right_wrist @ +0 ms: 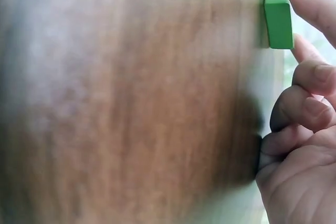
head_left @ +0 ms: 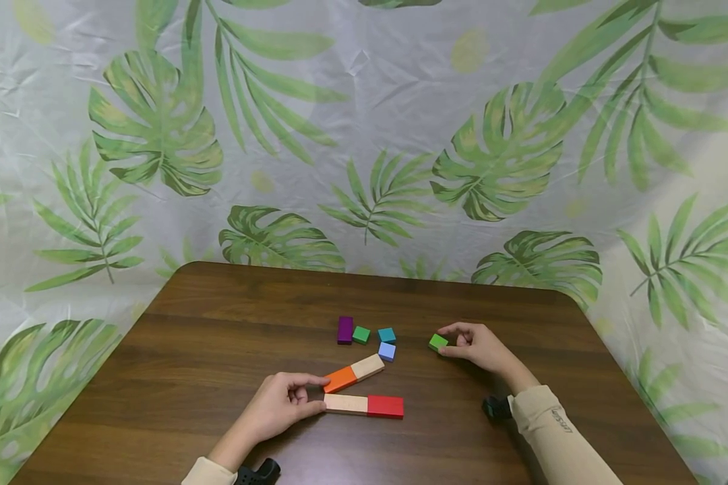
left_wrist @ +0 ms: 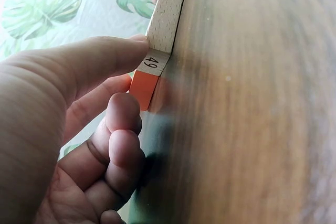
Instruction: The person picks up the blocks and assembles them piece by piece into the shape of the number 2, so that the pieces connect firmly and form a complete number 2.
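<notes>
Two pieces, an orange block and a pale block, were pinched in the left hand at lower centre, apparently for steadiness; right of centre, the right hand gripped a lime-green block by its edges.

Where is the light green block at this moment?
In the head view, the light green block is right of the teal block, pinched by the right hand.

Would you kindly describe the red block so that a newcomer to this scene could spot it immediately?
On the brown table, find the left hand. From its thumb, follow the pale block to the right; the red block sits against its far end. It alone is red, unlike the slanting orange block nearby.
</notes>
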Tool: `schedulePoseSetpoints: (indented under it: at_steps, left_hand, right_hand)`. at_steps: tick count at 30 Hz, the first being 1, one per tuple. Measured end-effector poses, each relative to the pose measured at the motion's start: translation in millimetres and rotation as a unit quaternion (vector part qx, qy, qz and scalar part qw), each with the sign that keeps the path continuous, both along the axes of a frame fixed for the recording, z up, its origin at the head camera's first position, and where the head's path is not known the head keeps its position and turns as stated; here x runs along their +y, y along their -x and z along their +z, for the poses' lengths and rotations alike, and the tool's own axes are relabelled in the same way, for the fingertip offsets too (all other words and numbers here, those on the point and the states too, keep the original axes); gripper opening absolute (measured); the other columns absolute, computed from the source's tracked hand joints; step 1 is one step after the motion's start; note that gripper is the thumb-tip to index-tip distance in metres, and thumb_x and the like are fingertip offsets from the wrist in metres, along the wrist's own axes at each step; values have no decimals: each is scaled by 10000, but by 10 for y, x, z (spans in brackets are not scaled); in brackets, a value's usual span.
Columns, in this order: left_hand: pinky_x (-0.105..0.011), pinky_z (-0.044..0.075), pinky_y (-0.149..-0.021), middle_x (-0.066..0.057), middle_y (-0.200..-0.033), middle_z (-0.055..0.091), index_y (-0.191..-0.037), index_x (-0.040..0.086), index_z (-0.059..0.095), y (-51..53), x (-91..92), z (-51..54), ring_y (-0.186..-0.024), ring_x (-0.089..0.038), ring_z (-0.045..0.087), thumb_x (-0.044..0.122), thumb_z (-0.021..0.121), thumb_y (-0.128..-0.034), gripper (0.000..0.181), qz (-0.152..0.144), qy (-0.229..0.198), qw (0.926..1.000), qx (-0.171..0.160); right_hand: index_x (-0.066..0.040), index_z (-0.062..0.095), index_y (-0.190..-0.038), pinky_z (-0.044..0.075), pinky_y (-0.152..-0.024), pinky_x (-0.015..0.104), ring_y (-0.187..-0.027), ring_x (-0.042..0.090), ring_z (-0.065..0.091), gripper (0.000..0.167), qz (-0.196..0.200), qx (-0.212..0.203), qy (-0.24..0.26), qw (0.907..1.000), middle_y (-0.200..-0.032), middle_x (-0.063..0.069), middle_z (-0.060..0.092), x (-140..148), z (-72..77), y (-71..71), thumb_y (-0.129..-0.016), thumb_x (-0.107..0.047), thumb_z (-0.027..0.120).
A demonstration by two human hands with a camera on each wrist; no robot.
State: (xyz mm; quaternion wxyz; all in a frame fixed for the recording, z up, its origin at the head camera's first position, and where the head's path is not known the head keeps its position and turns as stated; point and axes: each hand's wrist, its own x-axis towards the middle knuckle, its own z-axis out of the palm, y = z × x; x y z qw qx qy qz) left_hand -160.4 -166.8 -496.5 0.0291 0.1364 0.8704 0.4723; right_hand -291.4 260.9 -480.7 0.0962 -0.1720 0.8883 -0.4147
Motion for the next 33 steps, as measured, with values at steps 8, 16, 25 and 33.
schedulePoseSetpoints:
  at_steps: [8,16,25,33]
  left_hand:
    - [-191,369,-559,96,-654,577,-1169,213,840,0,1,-7,-572,8,443,303,916,-869,323,-13,0,10000,21]
    - [-195,379,-562,98,-660,581,-1166,228,840,12,-7,-22,-578,1,457,305,917,-868,317,6,38,10000,21]
    - [-196,372,-567,95,-657,568,-1161,235,841,7,-12,-18,-582,-1,450,307,914,-871,308,35,50,10000,-34]
    - [-195,366,-563,97,-655,567,-1163,244,841,11,-12,-24,-579,0,449,316,915,-869,312,22,42,10000,-26]
  right_hand:
    - [-14,733,-1283,345,-596,250,-571,82,356,434,-80,-108,-27,9999,-647,-38,410,-14,-21,8,-930,-233,858]
    - [-20,741,-1261,331,-583,245,-555,84,345,421,-177,-104,-146,9997,-641,-44,392,-33,3,0,-922,-237,864]
    - [-14,738,-1265,328,-583,241,-565,81,342,420,-121,-204,-70,9997,-631,-53,385,-28,-8,12,-931,-237,858]
    - [-19,730,-1280,331,-582,248,-565,89,342,424,-103,-282,-55,9995,-637,-44,394,-14,-1,16,-939,-241,849]
